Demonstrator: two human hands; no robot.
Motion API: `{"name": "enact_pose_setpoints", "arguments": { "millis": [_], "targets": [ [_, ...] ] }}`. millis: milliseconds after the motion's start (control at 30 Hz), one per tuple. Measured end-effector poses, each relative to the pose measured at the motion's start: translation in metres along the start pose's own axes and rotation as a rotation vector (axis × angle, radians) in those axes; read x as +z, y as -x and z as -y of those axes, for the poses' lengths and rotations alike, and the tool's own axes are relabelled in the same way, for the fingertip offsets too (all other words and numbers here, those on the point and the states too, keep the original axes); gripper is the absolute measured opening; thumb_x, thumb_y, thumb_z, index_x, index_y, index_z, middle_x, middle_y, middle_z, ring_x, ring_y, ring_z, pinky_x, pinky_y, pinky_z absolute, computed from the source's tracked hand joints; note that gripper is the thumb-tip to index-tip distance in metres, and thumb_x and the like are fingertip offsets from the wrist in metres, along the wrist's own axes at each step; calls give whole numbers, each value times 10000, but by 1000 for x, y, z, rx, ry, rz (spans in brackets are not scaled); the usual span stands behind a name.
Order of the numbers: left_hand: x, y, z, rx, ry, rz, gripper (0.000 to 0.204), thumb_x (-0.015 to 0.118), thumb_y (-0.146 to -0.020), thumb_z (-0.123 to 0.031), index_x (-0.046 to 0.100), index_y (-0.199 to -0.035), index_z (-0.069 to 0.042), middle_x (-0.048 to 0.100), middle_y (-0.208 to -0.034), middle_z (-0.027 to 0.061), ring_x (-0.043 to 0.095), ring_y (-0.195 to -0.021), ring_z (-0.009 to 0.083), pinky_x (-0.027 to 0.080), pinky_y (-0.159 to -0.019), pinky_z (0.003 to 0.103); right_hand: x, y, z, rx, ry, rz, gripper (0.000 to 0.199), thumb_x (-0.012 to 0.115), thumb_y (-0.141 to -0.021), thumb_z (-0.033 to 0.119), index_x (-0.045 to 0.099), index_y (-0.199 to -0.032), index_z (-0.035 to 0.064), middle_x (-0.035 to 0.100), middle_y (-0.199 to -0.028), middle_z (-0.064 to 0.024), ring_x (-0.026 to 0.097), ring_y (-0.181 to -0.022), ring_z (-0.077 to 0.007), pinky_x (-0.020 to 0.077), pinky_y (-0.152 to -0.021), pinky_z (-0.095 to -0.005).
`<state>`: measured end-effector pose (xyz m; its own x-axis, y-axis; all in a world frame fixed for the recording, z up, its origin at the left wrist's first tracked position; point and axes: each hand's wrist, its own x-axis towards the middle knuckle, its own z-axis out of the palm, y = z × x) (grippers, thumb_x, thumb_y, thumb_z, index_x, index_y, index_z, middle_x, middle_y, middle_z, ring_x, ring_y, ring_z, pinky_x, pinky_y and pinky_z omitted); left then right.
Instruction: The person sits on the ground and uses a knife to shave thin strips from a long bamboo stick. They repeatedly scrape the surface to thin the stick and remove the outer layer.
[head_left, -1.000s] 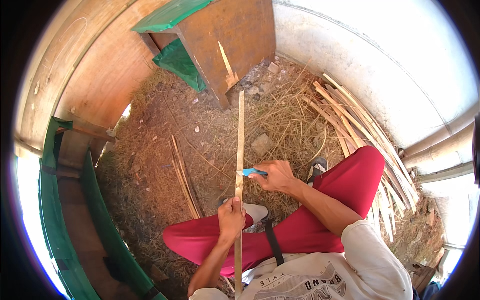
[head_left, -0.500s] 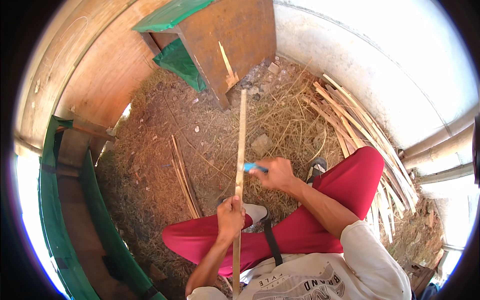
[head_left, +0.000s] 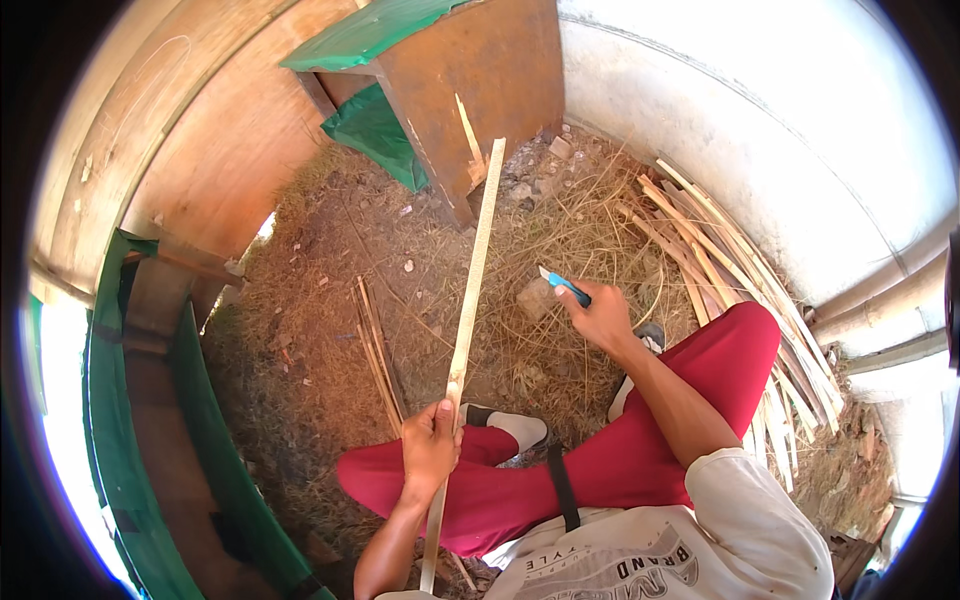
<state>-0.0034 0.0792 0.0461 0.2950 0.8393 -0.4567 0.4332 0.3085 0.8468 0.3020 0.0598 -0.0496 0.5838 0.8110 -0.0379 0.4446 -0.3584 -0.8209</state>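
A long pale strip of split bamboo or wood (head_left: pixel 474 285) slants upward and away in front of me. My left hand (head_left: pixel 431 440) is closed round its lower part, near my red-trousered knee, and the strip's lower end runs down beside my shirt. My right hand (head_left: pixel 600 315) grips a blue utility knife (head_left: pixel 568 286) with its short blade out, pointing up and left. The blade stands apart from the strip, to its right, over the straw.
A pile of long split strips (head_left: pixel 725 265) lies at the right along the white wall (head_left: pixel 760 130). Several thin strips (head_left: pixel 372 340) lie on the ground at left. A brown wooden cabinet (head_left: pixel 480 70) with green sheeting stands ahead, and a green-edged shelf (head_left: pixel 215 440) at far left.
The knife has come off the strip and moved right and away. My left hand has shifted left, with the strip sliding farther out and its far end tilting right.
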Motion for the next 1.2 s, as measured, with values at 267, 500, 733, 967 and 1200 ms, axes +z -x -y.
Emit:
{"name": "enact_pose_setpoints", "arguments": {
  "millis": [267, 500, 733, 967, 1200],
  "targets": [
    [28, -23, 15, 27, 3, -10, 376, 479, -1073, -292, 584, -844, -12, 497, -555, 12, 443, -401, 78, 339, -357, 247, 17, 19, 18, -320, 50, 58, 343, 729, -861, 374, 681, -843, 35, 614, -612, -144, 635, -581, -345, 498, -571, -453],
    [54, -41, -2, -167, 174, 131, 324, 452, -1075, -293, 536, -905, -29, 444, -576, -5, 367, -386, 62, 271, -328, 226, 26, 32, 26, -301, 309, 98, 226, 668, -855, 247, 687, -740, 53, 641, -629, -197, 647, -577, -394, 519, -547, -490],
    [64, -53, 2, -333, 431, 300, 320, 417, -1085, -294, 499, -883, -59, 409, -560, -17, 320, -376, 62, 231, -317, 223, 31, 25, 8, -368, 450, 59, 125, 628, -780, 151, 720, -772, 66, 658, -641, -182, 681, -600, -364, 536, -541, -468],
    [66, -48, 21, -348, 430, 279, 287, 428, -1071, -268, 493, -887, -58, 415, -572, -10, 328, -385, 67, 235, -309, 229, 48, 22, -8, -346, 575, 90, 154, 627, -784, 170, 708, -712, 60, 683, -688, -173, 703, -638, -352, 545, -559, -467],
    [73, -53, 30, -404, 522, 287, 259, 430, -1064, -244, 496, -889, -65, 423, -580, -5, 341, -389, 75, 244, -309, 237, 58, 17, -20, -346, 578, 76, 162, 645, -770, 173, 700, -669, 60, 679, -677, -173, 702, -635, -353, 544, -556, -462]
  ]
}}
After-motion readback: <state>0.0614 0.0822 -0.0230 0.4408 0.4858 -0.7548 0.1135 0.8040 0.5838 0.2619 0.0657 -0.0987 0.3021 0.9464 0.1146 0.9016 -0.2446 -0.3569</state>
